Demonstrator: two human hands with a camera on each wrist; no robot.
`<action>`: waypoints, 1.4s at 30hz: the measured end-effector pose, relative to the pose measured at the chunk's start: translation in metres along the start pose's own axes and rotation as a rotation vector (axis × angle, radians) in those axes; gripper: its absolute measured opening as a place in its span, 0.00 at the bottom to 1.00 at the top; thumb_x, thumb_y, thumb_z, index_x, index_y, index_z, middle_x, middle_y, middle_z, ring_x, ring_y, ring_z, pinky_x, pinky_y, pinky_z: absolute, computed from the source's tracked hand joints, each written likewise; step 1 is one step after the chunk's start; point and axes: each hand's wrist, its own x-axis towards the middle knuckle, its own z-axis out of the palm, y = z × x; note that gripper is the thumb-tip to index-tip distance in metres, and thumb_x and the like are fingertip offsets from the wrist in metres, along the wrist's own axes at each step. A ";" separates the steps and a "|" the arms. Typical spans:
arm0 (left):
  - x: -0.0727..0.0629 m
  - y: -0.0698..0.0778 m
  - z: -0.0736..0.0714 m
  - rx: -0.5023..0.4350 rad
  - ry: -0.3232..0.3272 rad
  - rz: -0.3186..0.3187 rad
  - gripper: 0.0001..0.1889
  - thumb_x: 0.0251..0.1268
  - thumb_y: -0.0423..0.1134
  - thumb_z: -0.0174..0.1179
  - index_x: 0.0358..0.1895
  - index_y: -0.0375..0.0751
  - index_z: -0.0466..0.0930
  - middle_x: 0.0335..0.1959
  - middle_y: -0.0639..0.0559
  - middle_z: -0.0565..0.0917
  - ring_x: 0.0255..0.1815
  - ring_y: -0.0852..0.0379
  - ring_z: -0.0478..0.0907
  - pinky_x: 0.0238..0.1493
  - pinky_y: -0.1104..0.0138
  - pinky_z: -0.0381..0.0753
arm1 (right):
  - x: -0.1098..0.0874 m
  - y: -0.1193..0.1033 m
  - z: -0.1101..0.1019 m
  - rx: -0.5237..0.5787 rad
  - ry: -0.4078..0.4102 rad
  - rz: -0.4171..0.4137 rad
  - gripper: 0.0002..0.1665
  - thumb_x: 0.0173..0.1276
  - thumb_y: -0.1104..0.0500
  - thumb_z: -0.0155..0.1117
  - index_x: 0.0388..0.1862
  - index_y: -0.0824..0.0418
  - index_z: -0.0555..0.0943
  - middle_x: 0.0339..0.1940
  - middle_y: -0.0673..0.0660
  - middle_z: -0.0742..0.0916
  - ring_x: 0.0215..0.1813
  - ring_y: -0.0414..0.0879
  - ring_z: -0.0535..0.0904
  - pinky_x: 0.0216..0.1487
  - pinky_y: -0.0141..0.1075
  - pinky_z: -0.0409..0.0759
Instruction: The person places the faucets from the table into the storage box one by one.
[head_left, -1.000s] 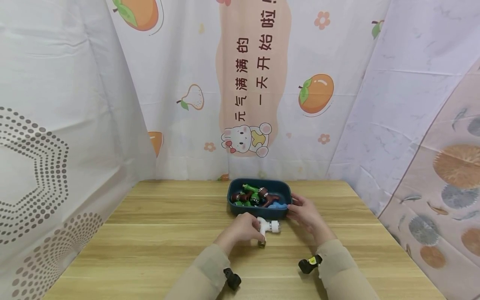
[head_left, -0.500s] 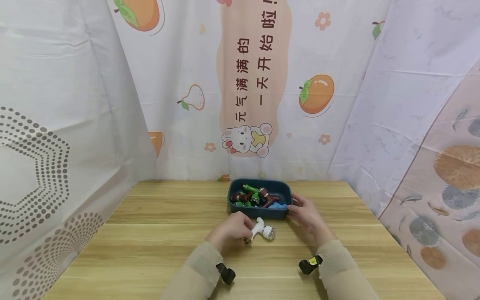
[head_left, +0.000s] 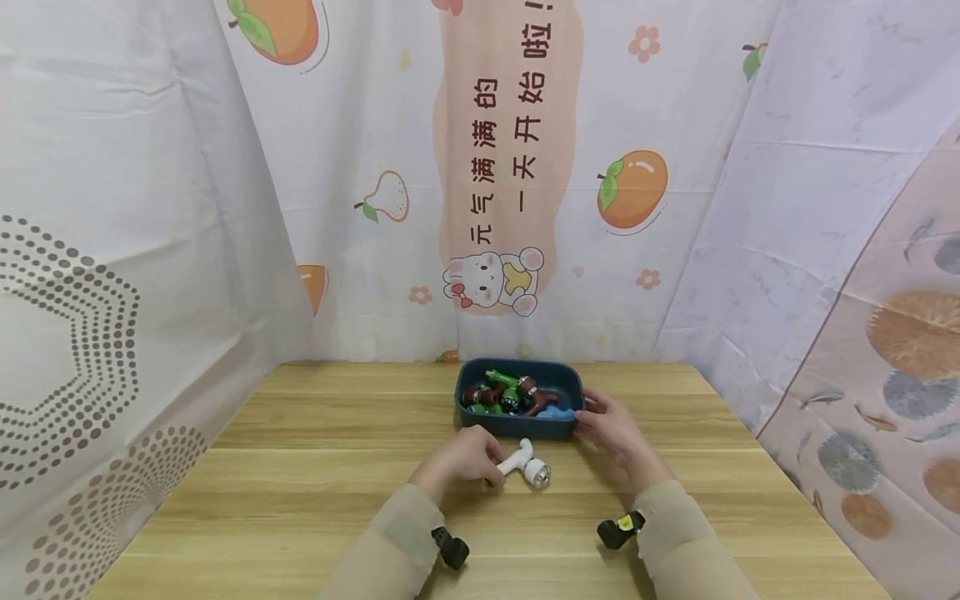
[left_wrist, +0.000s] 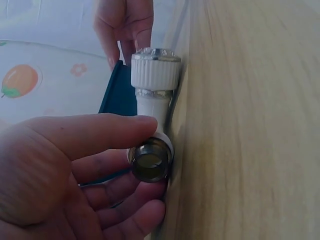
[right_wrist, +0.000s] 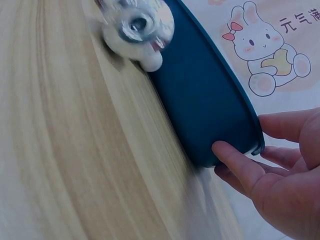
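A white tap (head_left: 517, 460) with a ribbed knob and metal threaded end lies at the middle of the wooden table, in front of a dark teal bin. My left hand (head_left: 462, 458) holds it near the threaded end; in the left wrist view the thumb is on top and the fingers are curled beneath. My right hand (head_left: 615, 429) grips the right end of the bin (head_left: 517, 427). The right wrist view has the thumb on the bin's wall (right_wrist: 205, 90) and the other fingers around its end. Part of the tap is hidden behind my left fingers.
Inside the bin lie several taps: green ones, a brown tap (head_left: 542, 400) and a light blue piece (head_left: 557, 412). A printed curtain (head_left: 375, 275) hangs behind the wooden table (head_left: 300, 500), with more cloth at both sides.
My left hand has shifted left with the tap, turning it so the threaded end points left and the knob faces front right. The right hand and bin have stayed in place.
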 end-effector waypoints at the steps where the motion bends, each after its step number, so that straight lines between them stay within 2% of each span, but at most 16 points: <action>1: 0.000 0.000 0.000 0.000 0.003 0.007 0.08 0.49 0.34 0.77 0.33 0.45 0.89 0.25 0.58 0.84 0.29 0.57 0.76 0.35 0.63 0.76 | 0.000 0.000 0.000 -0.002 -0.002 0.000 0.39 0.77 0.75 0.49 0.81 0.71 0.49 0.77 0.79 0.57 0.72 0.72 0.64 0.66 0.58 0.69; 8: 0.002 -0.004 0.001 0.006 0.027 0.031 0.07 0.52 0.30 0.74 0.34 0.44 0.90 0.25 0.58 0.83 0.28 0.57 0.75 0.34 0.63 0.75 | 0.000 0.001 -0.001 -0.014 -0.002 0.000 0.39 0.77 0.74 0.50 0.82 0.71 0.49 0.77 0.79 0.58 0.72 0.72 0.65 0.65 0.58 0.69; 18: 0.002 -0.001 0.002 0.009 0.053 0.032 0.10 0.46 0.29 0.76 0.34 0.43 0.91 0.28 0.59 0.84 0.30 0.58 0.76 0.36 0.63 0.78 | 0.000 -0.001 0.001 -0.003 0.003 -0.005 0.38 0.76 0.75 0.49 0.81 0.73 0.49 0.77 0.79 0.58 0.71 0.72 0.65 0.65 0.56 0.71; 31: 0.004 -0.002 0.002 -0.014 0.105 0.076 0.10 0.49 0.28 0.75 0.36 0.43 0.92 0.27 0.61 0.84 0.28 0.61 0.76 0.33 0.65 0.78 | -0.001 -0.001 0.000 0.003 -0.002 -0.006 0.39 0.76 0.75 0.50 0.81 0.72 0.49 0.77 0.79 0.57 0.71 0.72 0.65 0.65 0.58 0.70; 42: 0.008 -0.001 -0.001 -0.012 0.136 0.108 0.10 0.55 0.30 0.74 0.40 0.46 0.92 0.31 0.61 0.85 0.32 0.61 0.77 0.37 0.65 0.79 | -0.001 -0.001 0.000 0.001 0.009 -0.008 0.38 0.76 0.75 0.50 0.81 0.73 0.50 0.76 0.80 0.58 0.71 0.73 0.66 0.64 0.58 0.71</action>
